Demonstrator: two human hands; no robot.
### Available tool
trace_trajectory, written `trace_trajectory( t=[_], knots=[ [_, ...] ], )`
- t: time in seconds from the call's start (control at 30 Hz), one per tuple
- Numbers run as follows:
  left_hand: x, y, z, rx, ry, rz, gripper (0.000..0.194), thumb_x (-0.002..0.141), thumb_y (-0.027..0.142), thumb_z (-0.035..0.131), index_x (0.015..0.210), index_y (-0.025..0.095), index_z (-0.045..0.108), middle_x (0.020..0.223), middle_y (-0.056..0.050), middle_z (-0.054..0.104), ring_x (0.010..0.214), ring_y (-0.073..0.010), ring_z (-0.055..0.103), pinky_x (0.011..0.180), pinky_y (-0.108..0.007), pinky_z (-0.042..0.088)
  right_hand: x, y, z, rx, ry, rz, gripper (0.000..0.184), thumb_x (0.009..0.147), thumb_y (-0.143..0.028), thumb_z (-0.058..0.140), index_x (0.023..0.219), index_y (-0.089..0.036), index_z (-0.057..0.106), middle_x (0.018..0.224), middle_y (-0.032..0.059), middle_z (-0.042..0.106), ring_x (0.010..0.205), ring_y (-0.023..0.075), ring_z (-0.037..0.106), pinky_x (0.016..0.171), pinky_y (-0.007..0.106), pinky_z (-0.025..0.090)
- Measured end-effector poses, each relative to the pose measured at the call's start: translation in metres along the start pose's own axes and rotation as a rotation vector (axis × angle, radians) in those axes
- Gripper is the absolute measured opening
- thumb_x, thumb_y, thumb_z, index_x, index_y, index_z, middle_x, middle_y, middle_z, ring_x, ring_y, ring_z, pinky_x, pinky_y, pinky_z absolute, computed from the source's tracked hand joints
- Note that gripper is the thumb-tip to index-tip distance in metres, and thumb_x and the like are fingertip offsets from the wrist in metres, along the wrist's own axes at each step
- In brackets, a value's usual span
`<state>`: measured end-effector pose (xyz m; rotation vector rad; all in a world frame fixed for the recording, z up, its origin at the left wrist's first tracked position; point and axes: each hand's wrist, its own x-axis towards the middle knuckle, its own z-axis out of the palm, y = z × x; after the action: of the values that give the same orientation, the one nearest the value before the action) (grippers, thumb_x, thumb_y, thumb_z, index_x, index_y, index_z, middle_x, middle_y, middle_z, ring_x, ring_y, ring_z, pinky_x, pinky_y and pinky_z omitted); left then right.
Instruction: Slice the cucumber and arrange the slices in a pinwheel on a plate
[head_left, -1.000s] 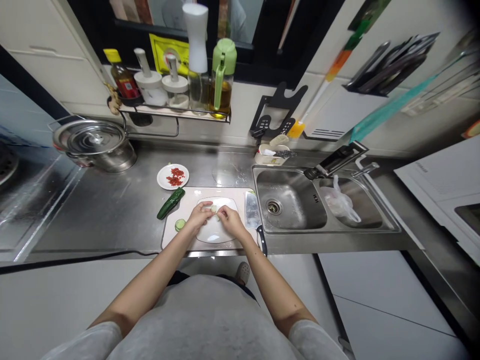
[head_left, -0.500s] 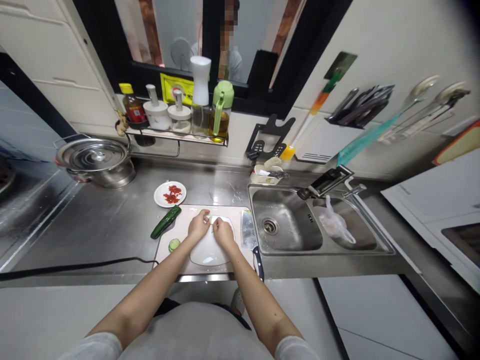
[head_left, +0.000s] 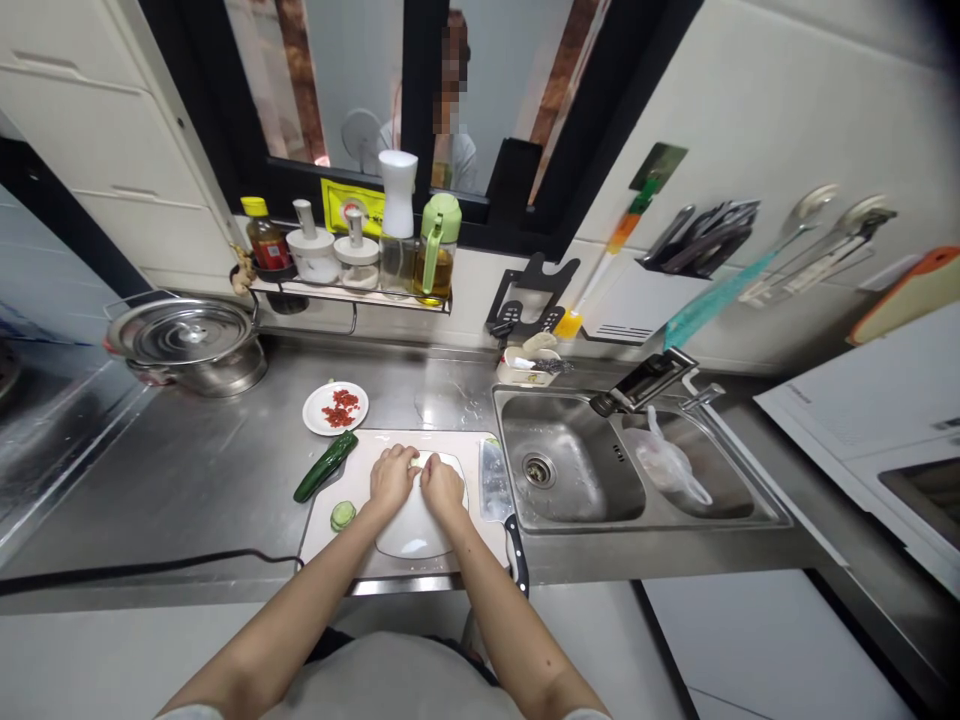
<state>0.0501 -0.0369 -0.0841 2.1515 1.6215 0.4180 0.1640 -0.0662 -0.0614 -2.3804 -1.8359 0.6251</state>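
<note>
Over the far part of a white square plate (head_left: pixel 416 540), my left hand (head_left: pixel 391 478) and my right hand (head_left: pixel 442 488) meet with fingers closed. Between their fingertips shows a small pale-green piece, apparently a cucumber slice (head_left: pixel 416 463), mostly covered by the fingers. The plate rests on a pale cutting board (head_left: pixel 360 560). Left of the plate lies a small stack of cucumber slices (head_left: pixel 343 516). A cut cucumber (head_left: pixel 325 466) leans across the board's left edge. At the right edge lies a cleaver (head_left: pixel 495 482), its black handle toward me.
A white plate of chopped red pieces (head_left: pixel 335 423) stands behind the cucumber. A lidded steel pot (head_left: pixel 217 370) is at the far left, and a double sink (head_left: pixel 570 515) on the right. A seasoning rack (head_left: pixel 352 292) hangs on the wall. A black cord (head_left: pixel 150 570) crosses the counter.
My head view has tilted slightly upward, so everything sits lower in the picture. My left-hand fingers have curled down closer to the plate; both hands stay together over its far part.
</note>
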Motion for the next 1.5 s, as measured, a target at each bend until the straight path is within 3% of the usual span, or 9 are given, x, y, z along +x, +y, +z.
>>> trace_trajectory(
  t=[0.33,1.3,1.5],
  knots=[
    [0.001,-0.007,-0.005,-0.024,0.035,0.02,0.026,0.085,0.028,0.058,0.11,0.024,0.064,0.104,-0.008,0.061,0.104,-0.0241,0.052,0.089,-0.035,0.039,-0.014,0.007,0.007,-0.024,0.007,-0.089,0.023,0.095,-0.026,0.038,0.108,-0.022,0.056,0.097,0.0067,0.069,0.085,0.0195,0.064,0.065,0.026,0.035],
    [0.004,-0.012,-0.002,0.025,0.024,0.077,0.03,0.086,0.031,0.059,0.115,0.029,0.066,0.104,-0.006,0.06,0.098,-0.0224,0.053,0.084,-0.032,0.041,-0.018,0.006,0.004,-0.102,-0.004,-0.108,0.03,0.096,-0.028,0.034,0.116,-0.022,0.055,0.097,0.0088,0.069,0.087,0.0205,0.065,0.068,0.027,0.039],
    [-0.011,-0.01,-0.017,-0.14,0.159,0.049,0.035,0.085,0.033,0.058,0.118,0.023,0.064,0.1,-0.007,0.063,0.098,-0.0231,0.056,0.087,-0.034,0.042,-0.025,0.021,-0.009,0.084,0.16,-0.071,0.035,0.093,-0.03,0.04,0.122,-0.021,0.057,0.102,0.0086,0.07,0.088,0.0206,0.064,0.071,0.027,0.039]
  ],
)
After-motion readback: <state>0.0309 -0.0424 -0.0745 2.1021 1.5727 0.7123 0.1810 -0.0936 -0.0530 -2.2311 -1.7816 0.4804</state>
